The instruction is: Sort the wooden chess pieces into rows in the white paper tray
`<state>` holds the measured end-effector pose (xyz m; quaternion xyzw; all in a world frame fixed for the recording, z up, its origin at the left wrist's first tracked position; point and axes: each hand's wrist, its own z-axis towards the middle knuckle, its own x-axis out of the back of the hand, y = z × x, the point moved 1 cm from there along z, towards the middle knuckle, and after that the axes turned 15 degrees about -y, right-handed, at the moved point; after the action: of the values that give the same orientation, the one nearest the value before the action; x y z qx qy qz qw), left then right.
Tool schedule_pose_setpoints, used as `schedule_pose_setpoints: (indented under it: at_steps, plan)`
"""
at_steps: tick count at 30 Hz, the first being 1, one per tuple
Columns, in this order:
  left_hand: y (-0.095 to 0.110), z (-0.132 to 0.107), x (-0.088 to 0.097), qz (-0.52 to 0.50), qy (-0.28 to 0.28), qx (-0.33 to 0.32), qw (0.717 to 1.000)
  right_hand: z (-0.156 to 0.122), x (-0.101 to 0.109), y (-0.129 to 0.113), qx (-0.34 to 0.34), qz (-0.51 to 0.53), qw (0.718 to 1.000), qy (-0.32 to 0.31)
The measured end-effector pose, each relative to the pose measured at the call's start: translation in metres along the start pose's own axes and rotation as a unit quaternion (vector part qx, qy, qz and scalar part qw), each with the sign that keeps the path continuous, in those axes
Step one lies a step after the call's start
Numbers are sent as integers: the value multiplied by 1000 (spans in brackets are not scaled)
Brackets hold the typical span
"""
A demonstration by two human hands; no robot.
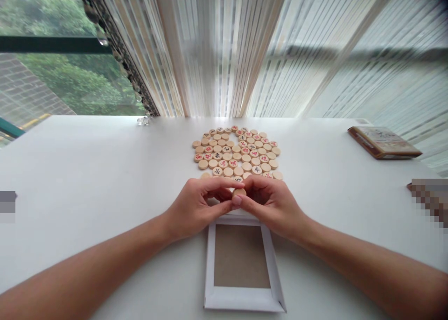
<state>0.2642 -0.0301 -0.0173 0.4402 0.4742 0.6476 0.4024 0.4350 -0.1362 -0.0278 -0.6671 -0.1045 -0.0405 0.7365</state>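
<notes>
Between the fingertips of both hands is a round wooden xiangqi piece (pixel 239 193), its visible face plain. My left hand (pixel 199 201) pinches it from the left, and my right hand (pixel 275 203) closes on it from the right, thumb in front. Just beyond my fingers, many flat wooden xiangqi pieces (pixel 246 158) lie spread in a rounded patch, some showing red or black characters, others blank. My hands hide the nearest ones. Below my hands lies a shallow white box tray (pixel 245 299) with a brown bottom, its far edge partly covered by my fingers.
On the right of the white table (pixel 105 180) lies a flat brown box (pixel 385 142) with a printed top. A small clear crystal object (pixel 143 120) rests at the back edge. Striped string curtains (pixel 224 49) hang behind the table, beside a window at the left.
</notes>
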Motion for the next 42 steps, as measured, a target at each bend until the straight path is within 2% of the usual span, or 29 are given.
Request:
schedule_pose_setpoints:
  at_steps: [5, 12, 20, 42]
  plan:
    - [1, -1, 0, 32, -5, 6, 999, 0, 1, 0, -3, 9, 1000, -2]
    - [-2, 0, 1, -32, 5, 15, 999, 0, 6, -7, 36, 40, 998, -19]
    - [-5, -1, 1, -27, 11, 15, 999, 0, 2, -2, 2, 59, 997, -40]
    - [-1, -1, 1, 4, 6, -5, 1000, 1, 2, -4, 7, 52, 997, -49]
